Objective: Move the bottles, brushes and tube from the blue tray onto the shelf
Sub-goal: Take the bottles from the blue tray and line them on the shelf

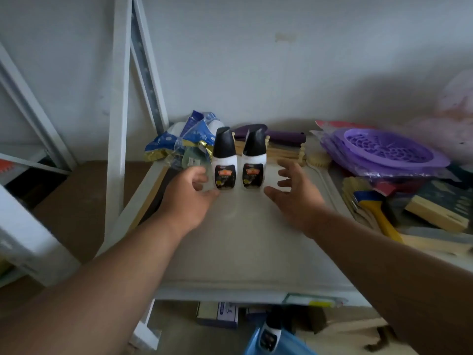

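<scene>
Two white bottles with black slanted caps and dark labels stand upright side by side on the shelf [256,239] near its back edge: left bottle [224,160], right bottle [254,160]. A third matching bottle [270,329] sits in the blue tray [294,344] below the shelf's front edge, blurred.

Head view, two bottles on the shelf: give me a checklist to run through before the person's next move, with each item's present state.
1. Left bottle upright on the shelf: ok.
2. Right bottle upright beside it: ok.
3. Left hand open, fingers at the left bottle's side; contact: cannot tell, blurred.
4. Right hand open and clear of the right bottle: ok.
5. Blue tray emptied: not ok, a third bottle is in it.
6. Brushes and tube moved: cannot tell.
</scene>
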A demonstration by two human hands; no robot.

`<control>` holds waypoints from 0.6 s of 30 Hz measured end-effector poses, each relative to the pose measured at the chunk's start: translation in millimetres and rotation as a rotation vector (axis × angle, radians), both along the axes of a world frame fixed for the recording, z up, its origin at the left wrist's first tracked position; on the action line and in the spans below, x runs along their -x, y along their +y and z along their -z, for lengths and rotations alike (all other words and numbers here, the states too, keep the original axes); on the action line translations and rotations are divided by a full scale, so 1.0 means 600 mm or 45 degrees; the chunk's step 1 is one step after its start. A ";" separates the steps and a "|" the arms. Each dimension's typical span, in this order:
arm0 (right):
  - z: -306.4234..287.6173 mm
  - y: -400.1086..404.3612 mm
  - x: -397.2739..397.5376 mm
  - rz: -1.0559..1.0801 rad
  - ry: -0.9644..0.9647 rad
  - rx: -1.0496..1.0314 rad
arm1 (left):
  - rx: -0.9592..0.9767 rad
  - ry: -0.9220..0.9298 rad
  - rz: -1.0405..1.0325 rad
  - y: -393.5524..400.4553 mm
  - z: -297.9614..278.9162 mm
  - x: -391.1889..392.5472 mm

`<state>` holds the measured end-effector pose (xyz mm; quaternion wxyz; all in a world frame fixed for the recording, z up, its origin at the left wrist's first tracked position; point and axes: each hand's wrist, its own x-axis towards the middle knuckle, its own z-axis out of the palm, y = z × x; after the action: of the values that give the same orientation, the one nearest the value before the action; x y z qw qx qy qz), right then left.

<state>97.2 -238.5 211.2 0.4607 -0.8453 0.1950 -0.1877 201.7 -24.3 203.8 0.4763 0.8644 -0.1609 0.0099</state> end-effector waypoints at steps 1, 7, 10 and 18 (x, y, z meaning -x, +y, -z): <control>-0.007 0.007 0.026 -0.007 0.023 0.089 | 0.011 -0.021 -0.006 0.009 -0.007 0.017; -0.005 0.073 0.192 -0.276 0.077 0.312 | -0.025 -0.093 0.144 0.077 -0.024 0.173; -0.006 0.105 0.243 -0.298 0.087 0.219 | 0.050 0.030 0.124 0.097 -0.029 0.241; 0.030 0.160 0.379 -0.313 0.192 0.282 | 0.085 0.339 0.136 0.138 0.038 0.398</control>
<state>-130.0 -142.7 193.2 0.3684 -0.9200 0.1022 -0.0864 -37.0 58.2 180.7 0.5216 0.8320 -0.1415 -0.1249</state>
